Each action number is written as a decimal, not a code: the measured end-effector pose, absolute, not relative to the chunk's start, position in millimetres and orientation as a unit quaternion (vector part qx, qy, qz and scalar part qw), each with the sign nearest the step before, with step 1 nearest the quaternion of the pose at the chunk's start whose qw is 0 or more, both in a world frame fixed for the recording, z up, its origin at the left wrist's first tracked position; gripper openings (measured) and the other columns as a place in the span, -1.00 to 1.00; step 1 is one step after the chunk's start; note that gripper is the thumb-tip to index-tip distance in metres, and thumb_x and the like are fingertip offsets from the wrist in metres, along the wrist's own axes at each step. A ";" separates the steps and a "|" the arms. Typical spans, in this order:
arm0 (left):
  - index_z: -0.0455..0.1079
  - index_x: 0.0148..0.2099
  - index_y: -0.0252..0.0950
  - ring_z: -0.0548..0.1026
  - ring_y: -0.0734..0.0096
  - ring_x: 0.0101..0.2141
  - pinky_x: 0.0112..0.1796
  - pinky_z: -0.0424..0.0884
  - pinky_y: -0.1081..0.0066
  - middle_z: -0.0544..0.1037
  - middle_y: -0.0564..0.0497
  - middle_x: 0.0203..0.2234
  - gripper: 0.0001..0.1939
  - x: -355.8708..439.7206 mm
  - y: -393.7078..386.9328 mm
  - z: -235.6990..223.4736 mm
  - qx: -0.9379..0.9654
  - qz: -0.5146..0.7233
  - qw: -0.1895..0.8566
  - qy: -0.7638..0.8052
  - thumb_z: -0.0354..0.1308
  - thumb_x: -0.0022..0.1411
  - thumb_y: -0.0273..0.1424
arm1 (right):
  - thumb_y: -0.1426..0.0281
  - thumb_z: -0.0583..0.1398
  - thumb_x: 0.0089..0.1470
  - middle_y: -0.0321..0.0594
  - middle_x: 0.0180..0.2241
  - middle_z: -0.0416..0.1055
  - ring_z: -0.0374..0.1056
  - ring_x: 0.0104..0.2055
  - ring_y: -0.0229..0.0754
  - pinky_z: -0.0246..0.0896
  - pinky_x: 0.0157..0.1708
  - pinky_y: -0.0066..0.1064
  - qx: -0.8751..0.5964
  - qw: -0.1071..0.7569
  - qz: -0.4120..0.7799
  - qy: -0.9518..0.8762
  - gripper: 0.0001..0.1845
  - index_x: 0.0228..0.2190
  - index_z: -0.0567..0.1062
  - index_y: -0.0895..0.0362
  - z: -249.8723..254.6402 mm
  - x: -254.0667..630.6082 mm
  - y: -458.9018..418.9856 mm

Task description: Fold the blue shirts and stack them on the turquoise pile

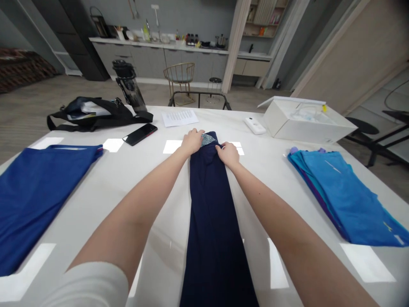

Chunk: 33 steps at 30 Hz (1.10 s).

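Navy trousers (214,221), folded into a long narrow strip, run up the middle of the white table (134,183) with the far end away from me. At that end a grey-blue patterned patch (208,139) shows. My left hand (192,141) is closed on the far left edge, its fingers beside the patch. On the opposite edge, slightly nearer to me, my right hand (228,154) pinches the cloth, thumb on top. Between my hands the fabric is bunched. The near end runs out of view at the bottom.
Blue folded clothing (41,187) lies at left and a blue-purple clothes stack (341,187) at right. Farther back are a black bag (96,111), a bottle (129,87), a phone (139,134), a paper sheet (180,118), a white device (254,125) and a white box (306,121).
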<state>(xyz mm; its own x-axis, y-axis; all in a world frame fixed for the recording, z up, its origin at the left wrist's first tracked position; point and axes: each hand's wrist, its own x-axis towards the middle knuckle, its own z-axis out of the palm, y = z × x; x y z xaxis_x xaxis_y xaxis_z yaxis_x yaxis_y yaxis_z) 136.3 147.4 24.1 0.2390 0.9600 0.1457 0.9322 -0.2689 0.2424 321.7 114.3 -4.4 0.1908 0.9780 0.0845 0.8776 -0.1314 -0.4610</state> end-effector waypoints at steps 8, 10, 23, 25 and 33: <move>0.41 0.19 -0.25 0.36 -0.05 0.14 0.13 0.26 -0.02 0.43 -0.28 0.13 -0.64 145.6 191.2 2.8 0.790 0.071 0.024 0.609 0.03 0.44 -0.30 | 0.23 0.22 0.19 -0.14 -0.23 0.60 0.49 -0.15 0.01 0.34 -0.15 -0.25 -0.715 0.251 0.118 -0.642 -0.78 -0.26 0.61 0.07 -6.5 321.8 117.9; 0.43 0.13 -0.26 0.36 -0.05 0.14 0.12 0.26 -0.01 0.44 -0.27 0.12 -0.68 142.1 189.1 1.2 0.784 0.092 0.015 0.614 0.02 0.44 -0.30 | 0.23 0.22 0.20 -0.17 -0.29 0.59 0.48 -0.19 -0.02 0.32 -0.17 -0.28 -0.703 0.266 0.132 -0.646 -0.78 -0.27 0.61 0.07 -4.3 322.6 118.2; 0.34 0.18 -0.26 0.32 -0.12 0.17 0.09 0.27 -0.03 0.37 -0.33 0.17 -0.65 133.0 183.9 6.3 0.672 0.181 0.032 0.718 -0.06 0.46 -0.28 | 0.22 0.12 0.32 0.00 -0.12 0.56 0.44 -0.05 0.08 0.30 -0.07 -0.18 -0.711 0.267 0.116 -0.640 -0.69 -0.12 0.57 0.12 -2.3 303.8 169.6; 0.28 0.26 -0.32 0.32 -0.11 0.17 0.10 0.26 -0.01 0.36 -0.34 0.19 -0.59 135.5 169.1 3.2 0.695 0.186 -0.004 0.695 -0.07 0.45 -0.35 | 0.22 0.13 0.31 0.00 -0.09 0.53 0.43 -0.05 0.07 0.31 -0.06 -0.17 -0.711 0.243 0.110 -0.650 -0.71 -0.13 0.58 0.11 -12.6 303.4 170.9; 0.33 0.34 -0.25 0.31 0.06 0.28 0.26 0.15 0.06 0.37 -0.18 0.30 -0.53 118.3 116.8 -0.8 0.883 0.069 0.013 0.464 -0.09 0.52 -0.23 | 0.24 0.09 0.35 0.11 0.05 0.40 0.31 0.08 0.18 0.25 -0.01 -0.04 -0.677 0.259 0.015 -0.688 -0.63 0.07 0.45 0.13 -13.8 299.2 144.9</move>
<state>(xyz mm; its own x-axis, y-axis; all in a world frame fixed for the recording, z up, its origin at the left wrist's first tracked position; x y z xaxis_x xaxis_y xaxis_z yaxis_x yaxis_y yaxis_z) 118.3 116.8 -0.8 0.5595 0.8215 0.1103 0.8178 -0.5687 0.0876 299.2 144.9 -13.8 0.0517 0.9406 0.3355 0.9247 0.0818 -0.3718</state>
